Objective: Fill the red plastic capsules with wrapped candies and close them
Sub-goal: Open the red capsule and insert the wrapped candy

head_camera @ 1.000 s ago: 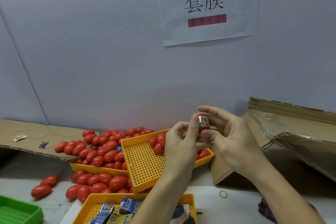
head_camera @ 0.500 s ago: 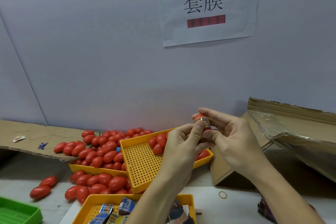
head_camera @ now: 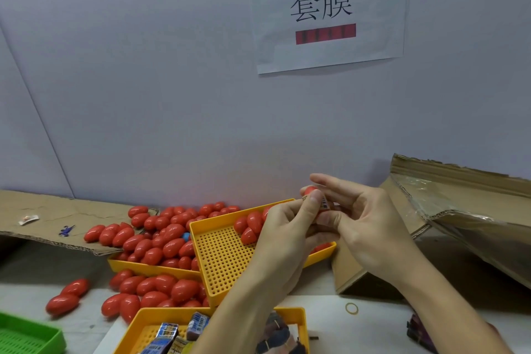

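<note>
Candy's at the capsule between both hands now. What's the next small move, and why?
Probably press the wrapped candy further into the red capsule with the left thumb. The wrapper's printed end shows outside the shell, the right hand holds the capsule, and the left hand pinches at the candy, so it looks not fully seated for closing.

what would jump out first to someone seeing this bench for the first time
First, the heap of red capsules spilling out of a yellow tray at left centre and onto the table. Next, the two hands in the middle: the left hand and right hand together hold a red capsule with a wrapped candy at its mouth. Above, a white paper sign with black characters hangs on the wall.
</note>
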Demonstrator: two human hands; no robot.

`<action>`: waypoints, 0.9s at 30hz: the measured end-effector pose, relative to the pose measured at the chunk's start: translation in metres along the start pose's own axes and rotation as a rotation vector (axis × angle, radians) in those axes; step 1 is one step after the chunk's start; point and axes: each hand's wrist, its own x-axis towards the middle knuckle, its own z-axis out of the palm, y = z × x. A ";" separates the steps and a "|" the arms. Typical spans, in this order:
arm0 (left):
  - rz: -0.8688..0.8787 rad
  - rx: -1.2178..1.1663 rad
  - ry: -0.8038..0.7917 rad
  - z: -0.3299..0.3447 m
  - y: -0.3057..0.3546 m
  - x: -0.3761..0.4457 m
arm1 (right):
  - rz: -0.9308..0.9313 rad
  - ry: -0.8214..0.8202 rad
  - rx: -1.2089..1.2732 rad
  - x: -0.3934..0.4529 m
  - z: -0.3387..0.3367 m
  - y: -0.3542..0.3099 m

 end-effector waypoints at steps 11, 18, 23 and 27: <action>0.020 0.230 -0.018 -0.012 -0.002 0.004 | 0.037 -0.015 0.067 0.000 0.004 0.006; 0.074 0.442 0.262 -0.003 -0.009 0.006 | -0.127 0.104 -0.368 0.000 0.000 -0.001; -0.051 0.000 0.125 -0.008 -0.004 0.004 | -0.156 0.061 -0.319 0.000 -0.002 -0.006; -0.096 -0.181 0.046 -0.010 -0.001 0.002 | -0.169 0.036 -0.311 0.000 -0.004 -0.008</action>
